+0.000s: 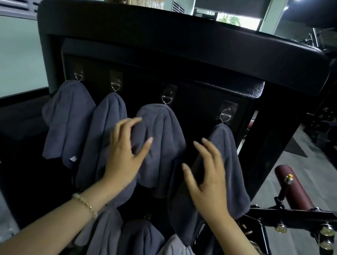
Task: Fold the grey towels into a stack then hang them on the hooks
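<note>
Near: lower towels (pixel 141 240), three in a row below the wrists, the rightmost paler.

Mid: left hand (pixel 124 155), grip spread, fingers loosely curved against the third towel (pixel 158 145), holding nothing. right hand (pixel 208 177), grip spread in front of the fourth towel (pixel 231 159); contact cannot be told.

Far: four grey towels in the upper row, each on its own hook (pixel 166 99) on the black panel (pixel 201 93).

Judgement: hanging step, nearly done. Next move probably smooths the drape with a light touch, so the towels stay hooked.
</note>
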`<control>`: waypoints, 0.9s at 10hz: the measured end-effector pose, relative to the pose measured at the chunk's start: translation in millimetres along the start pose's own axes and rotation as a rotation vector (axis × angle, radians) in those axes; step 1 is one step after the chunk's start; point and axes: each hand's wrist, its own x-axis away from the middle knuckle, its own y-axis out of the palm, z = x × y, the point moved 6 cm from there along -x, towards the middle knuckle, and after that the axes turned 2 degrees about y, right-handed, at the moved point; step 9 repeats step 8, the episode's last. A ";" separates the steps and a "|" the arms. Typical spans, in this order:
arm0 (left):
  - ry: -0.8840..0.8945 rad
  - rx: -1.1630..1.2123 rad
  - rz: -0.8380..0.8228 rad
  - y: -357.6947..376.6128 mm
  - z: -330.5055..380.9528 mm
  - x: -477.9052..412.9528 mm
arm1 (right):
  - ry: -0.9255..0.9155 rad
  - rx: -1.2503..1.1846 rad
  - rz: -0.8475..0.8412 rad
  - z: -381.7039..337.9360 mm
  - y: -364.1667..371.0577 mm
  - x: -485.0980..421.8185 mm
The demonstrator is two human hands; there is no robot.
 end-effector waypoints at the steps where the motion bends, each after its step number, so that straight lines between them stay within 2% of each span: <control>1: -0.188 0.058 -0.265 9.5 -40.7 5.8 | 0.017 0.099 -0.119 -9.9 39.1 -10.9; 2: -0.066 0.072 -0.457 26.0 -56.6 20.8 | 0.069 0.264 -0.156 -9.3 68.7 -16.3; 3: -0.102 0.155 -0.488 23.5 -57.8 18.8 | 0.100 0.301 -0.166 -16.3 81.7 -22.9; 4: -0.086 0.140 -0.529 14.5 -56.6 19.4 | 0.252 0.029 -0.268 -21.7 87.5 -30.3; 5: -0.007 -0.040 -0.629 14.3 -60.8 17.8 | 0.344 -0.102 -0.282 -15.2 90.8 -30.2; 6: -0.109 -0.120 -0.740 22.5 -75.9 19.8 | 0.404 -0.107 -0.288 -11.7 91.1 -28.9; 7: -0.160 -0.010 -0.669 16.9 -69.6 25.2 | 0.420 -0.101 -0.313 -16.2 92.8 -24.6; 8: -0.226 0.079 -0.552 -22.2 -80.9 59.6 | 0.393 -0.085 -0.263 -35.7 68.5 -23.2; 9: -0.226 0.079 -0.552 -22.2 -80.9 59.6 | 0.393 -0.085 -0.263 -35.7 68.5 -23.2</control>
